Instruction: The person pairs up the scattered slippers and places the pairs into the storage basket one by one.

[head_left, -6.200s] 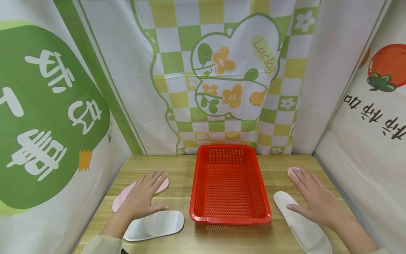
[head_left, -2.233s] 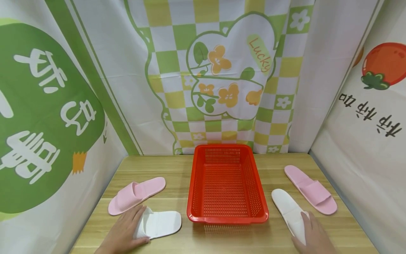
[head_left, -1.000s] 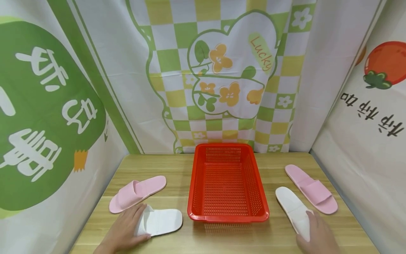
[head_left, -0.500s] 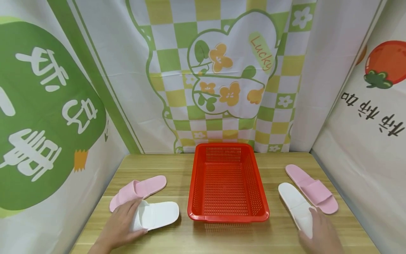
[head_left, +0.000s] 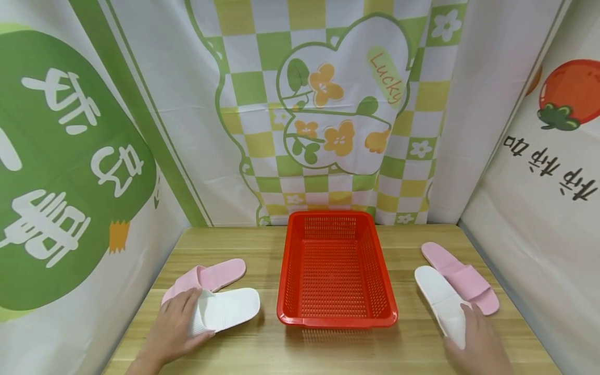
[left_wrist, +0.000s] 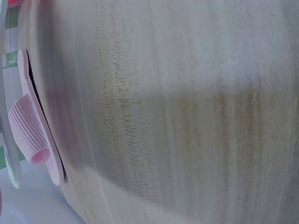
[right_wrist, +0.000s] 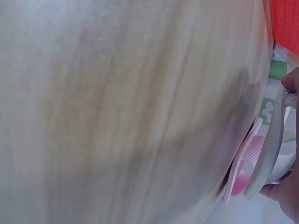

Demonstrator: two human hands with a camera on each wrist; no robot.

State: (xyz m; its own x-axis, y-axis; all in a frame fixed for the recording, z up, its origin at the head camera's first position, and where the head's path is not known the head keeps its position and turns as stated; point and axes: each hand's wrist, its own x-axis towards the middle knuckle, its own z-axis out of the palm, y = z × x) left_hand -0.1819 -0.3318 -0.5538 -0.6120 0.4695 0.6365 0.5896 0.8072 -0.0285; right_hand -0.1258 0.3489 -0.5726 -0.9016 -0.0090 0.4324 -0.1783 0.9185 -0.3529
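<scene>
My left hand (head_left: 171, 328) grips a white slipper (head_left: 234, 308) round its ribbed strap, thumb on the near side and fingers on the far side. That slipper is raised, with its shadow on the table under the toeless end. Behind it lies a pink slipper (head_left: 226, 273), partly covered by the hand. On the right, my right hand (head_left: 480, 341) holds another white slipper (head_left: 438, 294) across its strap end; the right wrist view shows this slipper (right_wrist: 272, 149) above the table between thumb and fingers. A second pink slipper (head_left: 457, 272) lies just beyond it, partly overlapped.
A red perforated plastic basket (head_left: 338, 323) stands in the middle of the wooden table (head_left: 262, 250), between the two hands. Printed cloth curtains (head_left: 187, 104) close off the back and both sides.
Earlier, both open hands hovered over the slippers; then each took hold of a white one. Since then both white slippers have risen, the left one shifting left and the right one moving right.
</scene>
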